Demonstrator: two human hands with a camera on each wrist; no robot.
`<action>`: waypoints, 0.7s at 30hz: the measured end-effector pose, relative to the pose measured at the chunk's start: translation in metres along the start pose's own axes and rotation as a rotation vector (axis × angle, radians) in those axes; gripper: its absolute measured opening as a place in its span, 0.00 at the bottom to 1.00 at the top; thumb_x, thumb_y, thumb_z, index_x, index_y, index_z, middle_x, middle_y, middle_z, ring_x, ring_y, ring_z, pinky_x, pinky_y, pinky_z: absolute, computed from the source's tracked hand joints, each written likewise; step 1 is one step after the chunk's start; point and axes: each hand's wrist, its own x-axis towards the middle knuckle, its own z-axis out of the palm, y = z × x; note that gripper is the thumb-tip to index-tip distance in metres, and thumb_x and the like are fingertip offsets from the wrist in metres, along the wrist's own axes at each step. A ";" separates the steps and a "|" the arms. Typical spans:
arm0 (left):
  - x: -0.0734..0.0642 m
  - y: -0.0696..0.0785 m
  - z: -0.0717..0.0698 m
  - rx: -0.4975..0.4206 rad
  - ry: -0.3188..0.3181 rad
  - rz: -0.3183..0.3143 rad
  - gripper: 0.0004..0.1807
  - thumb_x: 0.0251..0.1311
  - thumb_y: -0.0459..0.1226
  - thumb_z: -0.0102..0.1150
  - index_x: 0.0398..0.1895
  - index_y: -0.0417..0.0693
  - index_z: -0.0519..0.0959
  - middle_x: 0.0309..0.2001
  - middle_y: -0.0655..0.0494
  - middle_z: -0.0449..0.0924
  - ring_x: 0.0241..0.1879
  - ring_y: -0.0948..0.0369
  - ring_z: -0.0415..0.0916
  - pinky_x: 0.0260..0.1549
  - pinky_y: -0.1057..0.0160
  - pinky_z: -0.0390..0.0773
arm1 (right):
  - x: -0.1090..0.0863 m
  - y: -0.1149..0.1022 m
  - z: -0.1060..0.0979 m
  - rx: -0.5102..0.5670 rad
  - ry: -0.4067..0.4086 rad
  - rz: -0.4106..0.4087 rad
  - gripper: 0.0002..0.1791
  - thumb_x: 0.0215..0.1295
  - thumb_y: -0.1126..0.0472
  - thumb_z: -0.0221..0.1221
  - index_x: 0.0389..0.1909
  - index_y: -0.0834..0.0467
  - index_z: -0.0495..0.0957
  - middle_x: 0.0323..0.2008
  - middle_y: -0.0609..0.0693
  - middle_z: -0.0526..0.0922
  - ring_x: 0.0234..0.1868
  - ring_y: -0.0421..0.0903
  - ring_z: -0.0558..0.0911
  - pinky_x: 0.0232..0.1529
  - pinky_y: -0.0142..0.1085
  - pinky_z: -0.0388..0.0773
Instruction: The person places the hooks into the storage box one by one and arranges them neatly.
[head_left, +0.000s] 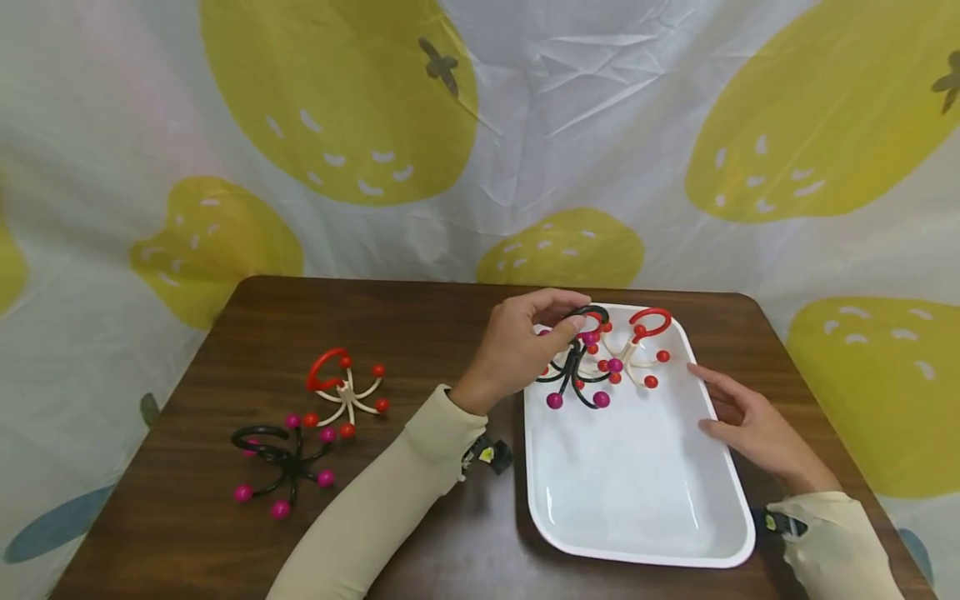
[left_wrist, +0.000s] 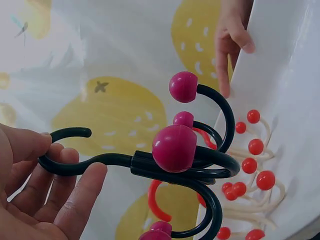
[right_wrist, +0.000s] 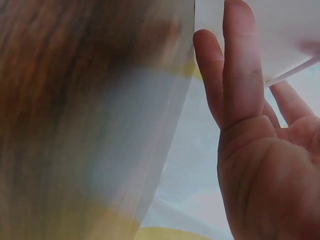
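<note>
Two cream cloth sleeves [head_left: 378,498] lie nearest us. Our left hand [head_left: 519,343] pinches one black hook with pink balls [head_left: 574,353] over the shiny white tray [head_left: 630,492]. Our right hand [head_left: 753,427], fingers apart, touches its right rim. Two white, red-topped hooks [head_left: 630,353] sit inside; another red-topped hook [head_left: 347,393] and another black hook [head_left: 291,464] lie left.

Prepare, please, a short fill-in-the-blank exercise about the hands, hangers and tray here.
The left hand holds a multi-arm hanger whose arms are coloured ____.
The right hand touches the rim of a tray coloured ____.
On the brown table, the cream hanger has a hook coloured ____.
Left of the tray, the table bears ____ hangers.

Missing words: black; white; red; two.
</note>
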 end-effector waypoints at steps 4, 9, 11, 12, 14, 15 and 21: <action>0.002 -0.002 0.011 -0.007 -0.026 -0.008 0.13 0.70 0.35 0.67 0.56 0.46 0.87 0.49 0.52 0.92 0.43 0.63 0.86 0.39 0.69 0.85 | 0.000 0.001 0.001 -0.008 -0.002 0.001 0.45 0.71 0.66 0.64 0.84 0.56 0.54 0.79 0.72 0.59 0.68 0.78 0.73 0.46 0.51 0.90; 0.005 -0.003 0.025 -0.013 -0.039 0.007 0.14 0.70 0.35 0.68 0.56 0.46 0.87 0.49 0.53 0.92 0.43 0.65 0.86 0.40 0.69 0.85 | 0.001 -0.002 0.001 -0.013 -0.002 -0.009 0.45 0.71 0.65 0.65 0.84 0.56 0.55 0.79 0.72 0.59 0.68 0.78 0.73 0.47 0.52 0.90; 0.006 -0.004 0.030 -0.034 -0.050 0.010 0.14 0.70 0.34 0.68 0.56 0.45 0.87 0.49 0.51 0.92 0.42 0.65 0.86 0.40 0.69 0.86 | 0.001 -0.003 0.001 -0.012 -0.005 -0.009 0.45 0.71 0.65 0.65 0.84 0.56 0.55 0.79 0.72 0.59 0.68 0.79 0.73 0.47 0.52 0.90; 0.006 -0.004 0.033 -0.044 -0.056 0.006 0.13 0.70 0.33 0.68 0.56 0.44 0.87 0.49 0.51 0.92 0.42 0.66 0.86 0.41 0.69 0.86 | 0.001 -0.004 0.001 -0.013 -0.007 -0.005 0.45 0.71 0.64 0.65 0.84 0.56 0.55 0.79 0.72 0.59 0.69 0.79 0.72 0.48 0.53 0.90; 0.007 -0.004 0.038 -0.049 -0.071 -0.011 0.13 0.70 0.34 0.68 0.56 0.45 0.87 0.48 0.53 0.92 0.41 0.68 0.85 0.40 0.70 0.86 | 0.001 -0.005 0.002 -0.008 -0.012 0.004 0.45 0.71 0.64 0.65 0.84 0.55 0.54 0.79 0.72 0.59 0.69 0.79 0.72 0.48 0.54 0.89; 0.007 -0.004 0.041 -0.050 -0.081 -0.016 0.13 0.70 0.34 0.68 0.56 0.45 0.87 0.48 0.53 0.92 0.41 0.70 0.85 0.40 0.69 0.86 | 0.000 -0.006 0.003 -0.007 -0.014 0.008 0.45 0.70 0.64 0.65 0.84 0.55 0.54 0.79 0.72 0.59 0.69 0.80 0.72 0.47 0.54 0.89; 0.009 -0.005 0.053 -0.034 -0.114 -0.019 0.13 0.69 0.34 0.69 0.55 0.46 0.88 0.47 0.55 0.92 0.39 0.74 0.83 0.39 0.70 0.85 | 0.000 -0.007 0.004 0.001 -0.017 0.002 0.45 0.71 0.64 0.64 0.84 0.54 0.55 0.77 0.73 0.62 0.67 0.78 0.75 0.46 0.51 0.90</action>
